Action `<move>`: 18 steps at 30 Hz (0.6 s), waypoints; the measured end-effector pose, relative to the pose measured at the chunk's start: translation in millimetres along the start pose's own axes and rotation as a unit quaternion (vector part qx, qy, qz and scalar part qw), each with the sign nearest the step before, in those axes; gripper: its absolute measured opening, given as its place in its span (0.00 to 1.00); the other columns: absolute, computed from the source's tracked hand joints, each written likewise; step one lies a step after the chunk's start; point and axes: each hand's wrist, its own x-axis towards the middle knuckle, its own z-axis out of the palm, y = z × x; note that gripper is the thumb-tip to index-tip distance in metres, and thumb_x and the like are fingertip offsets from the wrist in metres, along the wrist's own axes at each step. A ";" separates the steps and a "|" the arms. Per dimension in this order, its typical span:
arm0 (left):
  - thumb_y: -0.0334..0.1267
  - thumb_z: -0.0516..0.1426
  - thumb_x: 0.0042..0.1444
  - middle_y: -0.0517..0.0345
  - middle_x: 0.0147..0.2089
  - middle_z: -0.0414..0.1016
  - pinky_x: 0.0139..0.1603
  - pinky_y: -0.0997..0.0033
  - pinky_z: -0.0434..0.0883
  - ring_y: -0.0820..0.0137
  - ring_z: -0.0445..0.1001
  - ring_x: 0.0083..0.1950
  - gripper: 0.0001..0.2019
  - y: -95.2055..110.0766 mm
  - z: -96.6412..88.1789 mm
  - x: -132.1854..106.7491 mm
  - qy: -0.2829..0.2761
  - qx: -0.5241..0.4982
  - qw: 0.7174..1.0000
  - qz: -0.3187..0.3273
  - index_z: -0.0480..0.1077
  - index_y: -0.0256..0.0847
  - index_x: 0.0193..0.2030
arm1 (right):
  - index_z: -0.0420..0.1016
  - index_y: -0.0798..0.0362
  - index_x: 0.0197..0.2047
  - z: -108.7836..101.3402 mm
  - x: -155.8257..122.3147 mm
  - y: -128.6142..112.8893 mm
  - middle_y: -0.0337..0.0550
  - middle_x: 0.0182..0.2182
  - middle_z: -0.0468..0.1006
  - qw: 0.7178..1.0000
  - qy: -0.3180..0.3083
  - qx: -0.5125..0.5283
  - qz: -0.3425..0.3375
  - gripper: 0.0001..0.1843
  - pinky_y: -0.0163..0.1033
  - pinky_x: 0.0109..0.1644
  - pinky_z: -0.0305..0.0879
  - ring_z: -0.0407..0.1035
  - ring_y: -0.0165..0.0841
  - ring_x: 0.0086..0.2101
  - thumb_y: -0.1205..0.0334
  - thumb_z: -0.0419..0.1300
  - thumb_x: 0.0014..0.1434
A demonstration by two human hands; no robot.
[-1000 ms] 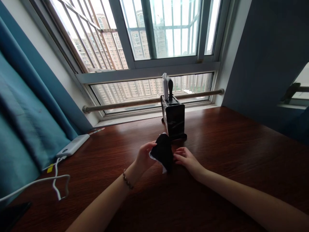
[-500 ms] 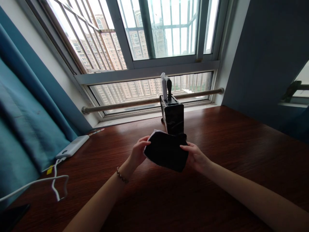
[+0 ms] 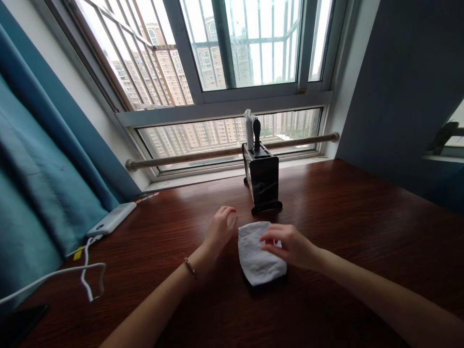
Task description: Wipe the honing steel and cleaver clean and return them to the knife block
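A small folded cloth lies on the table with a wrinkled white face up and a black edge showing along its near side. Over its right part hovers my right hand, fingers loosely bent and spread from the thumb, holding nothing. My left hand is just left of the cloth, apart from it, with thumb and fingers curved and a gap between them. Behind the cloth stands a black knife block. A black handle and a white-wrapped handle stick up from its top.
The dark wooden table reaches to the window ledge and a metal rail. At the left, a white power bank with a white cable lies beside the blue curtain. A dark flat object rests at the lower left.
The cloth went from being held up black side toward me to lying on the table white side up. Both hands have let go of it.
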 end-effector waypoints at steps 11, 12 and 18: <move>0.47 0.53 0.56 0.47 0.67 0.45 0.65 0.60 0.46 0.61 0.44 0.67 0.32 28.4 52.6 -49.7 -0.179 -0.012 0.982 0.058 0.47 0.40 0.65 | 0.72 0.56 0.37 -19.7 27.2 131.1 0.48 0.32 0.72 0.947 0.143 -0.216 0.189 0.16 0.43 0.40 0.61 0.66 0.43 0.36 0.65 0.68 0.44; 0.45 0.52 0.56 0.46 0.67 0.44 0.65 0.60 0.46 0.61 0.43 0.67 0.33 23.9 52.4 -41.8 -0.138 -0.027 0.989 0.035 0.45 0.38 0.65 | 0.72 0.56 0.34 -17.2 28.3 133.2 0.48 0.30 0.72 0.948 0.143 -0.215 0.186 0.12 0.42 0.39 0.61 0.66 0.42 0.34 0.63 0.68 0.45; 0.42 0.59 0.47 0.43 0.68 0.36 0.66 0.60 0.40 0.58 0.35 0.68 0.44 30.1 62.2 28.4 -0.032 -0.132 0.991 -0.009 0.37 0.36 0.65 | 0.68 0.58 0.47 -20.9 43.8 133.4 0.54 0.44 0.70 0.950 0.245 -0.116 0.153 0.25 0.45 0.49 0.60 0.64 0.44 0.45 0.49 0.63 0.50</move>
